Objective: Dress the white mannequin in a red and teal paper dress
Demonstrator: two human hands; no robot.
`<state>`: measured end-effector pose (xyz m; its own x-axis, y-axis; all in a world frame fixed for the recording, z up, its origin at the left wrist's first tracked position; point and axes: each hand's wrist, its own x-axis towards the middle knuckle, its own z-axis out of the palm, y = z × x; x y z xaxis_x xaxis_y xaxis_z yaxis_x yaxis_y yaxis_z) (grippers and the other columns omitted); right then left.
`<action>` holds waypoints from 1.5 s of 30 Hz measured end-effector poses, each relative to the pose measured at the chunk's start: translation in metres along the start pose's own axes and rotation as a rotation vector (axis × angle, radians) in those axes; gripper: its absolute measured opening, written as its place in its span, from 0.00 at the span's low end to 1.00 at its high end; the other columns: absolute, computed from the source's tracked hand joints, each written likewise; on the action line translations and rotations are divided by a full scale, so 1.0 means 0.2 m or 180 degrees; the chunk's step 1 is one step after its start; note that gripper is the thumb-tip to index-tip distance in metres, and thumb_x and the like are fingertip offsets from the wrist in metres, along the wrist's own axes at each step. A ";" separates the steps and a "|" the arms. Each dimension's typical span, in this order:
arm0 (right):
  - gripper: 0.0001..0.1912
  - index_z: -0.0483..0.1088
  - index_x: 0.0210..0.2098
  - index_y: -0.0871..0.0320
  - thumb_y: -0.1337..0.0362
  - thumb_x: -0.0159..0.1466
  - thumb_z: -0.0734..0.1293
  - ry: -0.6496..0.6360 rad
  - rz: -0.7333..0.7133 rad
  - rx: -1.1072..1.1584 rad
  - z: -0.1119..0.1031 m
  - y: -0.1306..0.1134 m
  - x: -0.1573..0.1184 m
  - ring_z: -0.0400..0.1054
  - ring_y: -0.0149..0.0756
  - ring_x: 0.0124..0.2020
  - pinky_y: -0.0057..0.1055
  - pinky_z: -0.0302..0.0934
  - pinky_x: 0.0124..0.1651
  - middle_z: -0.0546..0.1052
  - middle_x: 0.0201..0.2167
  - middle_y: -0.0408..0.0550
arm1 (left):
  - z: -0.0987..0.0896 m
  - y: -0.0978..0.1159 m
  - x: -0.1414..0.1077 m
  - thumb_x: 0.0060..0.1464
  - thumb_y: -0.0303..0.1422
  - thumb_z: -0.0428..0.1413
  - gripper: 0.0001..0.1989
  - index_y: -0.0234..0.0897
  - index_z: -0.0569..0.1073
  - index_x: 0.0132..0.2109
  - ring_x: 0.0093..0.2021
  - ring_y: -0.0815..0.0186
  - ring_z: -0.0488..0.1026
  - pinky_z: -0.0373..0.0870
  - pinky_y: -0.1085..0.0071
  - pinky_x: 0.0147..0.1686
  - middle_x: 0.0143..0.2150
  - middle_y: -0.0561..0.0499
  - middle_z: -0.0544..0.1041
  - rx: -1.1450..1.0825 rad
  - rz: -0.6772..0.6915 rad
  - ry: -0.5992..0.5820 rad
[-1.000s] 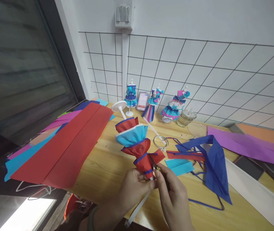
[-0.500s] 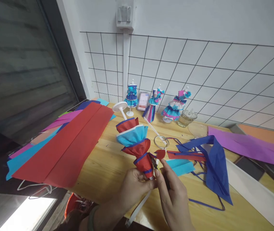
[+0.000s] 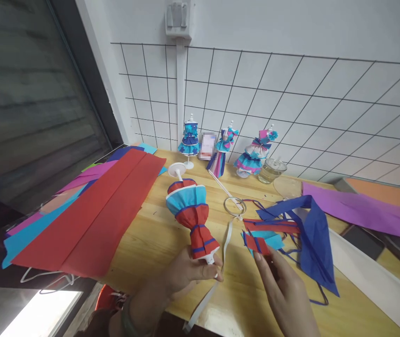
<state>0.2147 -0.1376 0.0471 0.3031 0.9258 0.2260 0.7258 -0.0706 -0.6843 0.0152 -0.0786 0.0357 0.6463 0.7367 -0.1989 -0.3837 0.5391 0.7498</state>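
Observation:
My left hand [image 3: 185,276] is closed around the neck end of a miniature dress-form mannequin [image 3: 196,217], held tilted upside down. Its round white base [image 3: 177,170] points up and away. The mannequin wears a red dress with dark blue trim and a light blue ruffle. Apart from it, to the right, my right hand [image 3: 286,285] pinches a small red fabric piece [image 3: 257,244] with dark blue strips. Its lower fingers are partly hidden. Just beyond this piece lie a light blue fabric scrap [image 3: 272,239] and a red strip [image 3: 273,226].
Three dressed mannequins, including a blue one [image 3: 190,140], stand against the wall beside a glass jar [image 3: 272,171]. Red fabric [image 3: 90,210] covers the left side. Dark blue fabric [image 3: 315,243], a metal ring [image 3: 235,206], white ribbon [image 3: 227,243] and purple fabric [image 3: 361,206] lie rightward.
My right hand has moved right, away from the mannequin, with the red fabric piece. The mannequin has turned in my left hand and shifted slightly left.

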 end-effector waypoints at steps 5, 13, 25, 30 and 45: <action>0.17 0.70 0.42 0.54 0.52 0.64 0.56 -0.0712 0.0233 -0.0711 0.02 0.21 -0.04 0.74 0.43 0.36 0.32 0.64 0.34 0.79 0.37 0.51 | -0.06 -0.05 0.00 0.33 0.36 0.70 0.20 0.30 0.77 0.36 0.27 0.68 0.72 0.64 0.67 0.36 0.24 0.50 0.75 -0.0473 -0.0220 -0.0493; 0.15 0.68 0.39 0.54 0.56 0.66 0.54 -0.0581 -0.0045 -0.1152 0.10 0.38 -0.15 0.74 0.41 0.31 0.33 0.65 0.32 0.76 0.31 0.49 | -0.09 -0.07 0.01 0.36 0.36 0.68 0.17 0.30 0.77 0.33 0.27 0.69 0.71 0.63 0.68 0.35 0.24 0.50 0.74 -0.0468 -0.0189 -0.0885; 0.25 0.54 0.62 0.54 0.72 0.66 0.54 -0.0041 -0.1838 -0.0729 0.03 0.09 -0.07 0.68 0.41 0.45 0.36 0.67 0.40 0.67 0.47 0.57 | -0.04 -0.04 -0.02 0.31 0.36 0.70 0.21 0.30 0.77 0.34 0.25 0.70 0.72 0.65 0.70 0.32 0.24 0.51 0.74 -0.0179 -0.0799 -0.0748; 0.27 0.59 0.61 0.49 0.75 0.64 0.52 -0.0060 -0.2421 -0.0842 0.06 -0.06 -0.04 0.67 0.35 0.35 0.31 0.66 0.32 0.66 0.40 0.53 | -0.01 -0.06 -0.01 0.28 0.31 0.71 0.21 0.31 0.76 0.34 0.23 0.69 0.73 0.68 0.69 0.30 0.29 0.50 0.76 -0.0109 -0.0987 -0.0636; 0.30 0.60 0.59 0.52 0.77 0.58 0.57 -0.0121 -0.2196 -0.0891 0.10 -0.09 -0.09 0.64 0.38 0.37 0.33 0.65 0.33 0.66 0.43 0.54 | 0.01 -0.08 0.00 0.29 0.30 0.71 0.20 0.30 0.75 0.33 0.26 0.70 0.73 0.72 0.72 0.28 0.30 0.50 0.74 -0.0076 -0.0945 -0.0886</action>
<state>0.1838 -0.1450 0.0424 -0.2961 0.8059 0.5127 0.8752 0.4439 -0.1923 0.0240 -0.0879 0.0250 0.8839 0.4106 -0.2237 -0.1666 0.7236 0.6699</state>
